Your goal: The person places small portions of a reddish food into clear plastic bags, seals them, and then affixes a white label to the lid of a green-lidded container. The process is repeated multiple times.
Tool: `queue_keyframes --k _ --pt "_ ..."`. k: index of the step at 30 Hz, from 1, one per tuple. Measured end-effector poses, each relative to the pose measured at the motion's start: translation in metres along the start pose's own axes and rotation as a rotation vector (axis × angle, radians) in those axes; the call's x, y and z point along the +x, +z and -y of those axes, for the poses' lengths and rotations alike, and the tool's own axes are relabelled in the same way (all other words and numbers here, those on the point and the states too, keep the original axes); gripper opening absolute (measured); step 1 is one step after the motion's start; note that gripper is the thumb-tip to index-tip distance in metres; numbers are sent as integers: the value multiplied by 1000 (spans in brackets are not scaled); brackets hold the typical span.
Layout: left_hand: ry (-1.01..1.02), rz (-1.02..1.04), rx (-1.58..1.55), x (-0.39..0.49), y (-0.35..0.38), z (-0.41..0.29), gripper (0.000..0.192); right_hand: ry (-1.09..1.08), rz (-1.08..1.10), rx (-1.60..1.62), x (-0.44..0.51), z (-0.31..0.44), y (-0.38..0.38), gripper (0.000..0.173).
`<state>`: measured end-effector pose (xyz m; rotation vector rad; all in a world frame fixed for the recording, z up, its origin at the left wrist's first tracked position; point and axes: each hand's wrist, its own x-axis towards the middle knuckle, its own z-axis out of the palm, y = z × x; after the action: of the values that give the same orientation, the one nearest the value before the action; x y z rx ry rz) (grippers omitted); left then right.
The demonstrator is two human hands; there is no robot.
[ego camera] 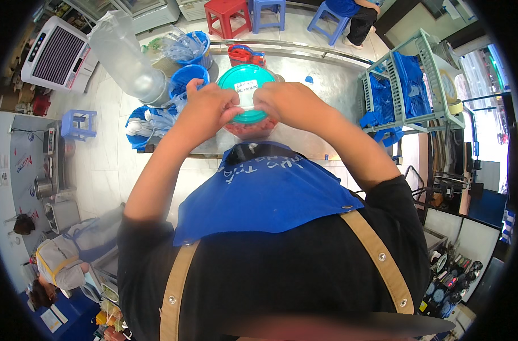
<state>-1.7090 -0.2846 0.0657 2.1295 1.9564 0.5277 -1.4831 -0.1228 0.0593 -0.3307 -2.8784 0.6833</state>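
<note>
A plastic tub with red contents stands on the metal table in front of me, under a round turquoise lid. On the lid is a white label with handwriting. Between my hands, over the lid, lies a small white strip. My left hand pinches its left end with thumb and index finger. At the other end, the fingers of my right hand are curled against the strip. Behind the tub lies a red item, partly hidden by the lid.
Blue baskets of plastic-wrapped items stand at the table's left, beside a tall clear plastic bag. A pale green rack with blue bags is at the right. Stools and a seated person are beyond the table. Another person is at lower left.
</note>
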Motion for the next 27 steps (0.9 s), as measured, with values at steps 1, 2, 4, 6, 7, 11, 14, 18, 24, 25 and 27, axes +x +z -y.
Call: queue_keyframes --k 1,2,4,6,7,11,14,18,24,25,27 --pt "2 12 14 1 -1 1 13 17 42 52 3 -1 -5 14" --pt "3 23 28 2 -1 3 13 31 65 75 6 -2 -9 15" --pt "19 -6 -11 3 0 7 13 53 111 133 13 -8 -17 17" --pt "50 -43 -51 4 2 11 14 154 201 179 16 -13 -18 18" --pt "74 -64 -72 5 4 14 14 156 214 222 17 -16 -17 19" --pt "175 -159 129 -4 13 14 22 -171 -125 72 7 -23 3 18" --pt "202 -245 238 -18 22 5 28 -276 -207 -31 -7 -28 16 22" --pt "240 -332 257 -27 31 0 30 -398 -324 -106 -16 -34 28 25" --pt "235 -348 179 -21 30 4 22 -267 -362 -81 -19 -22 40 21" --pt "219 -349 165 -19 29 4 20 -193 -350 -42 -20 -19 39 19" --pt "179 -337 146 -16 26 3 16 -135 -337 19 -16 -13 37 15"
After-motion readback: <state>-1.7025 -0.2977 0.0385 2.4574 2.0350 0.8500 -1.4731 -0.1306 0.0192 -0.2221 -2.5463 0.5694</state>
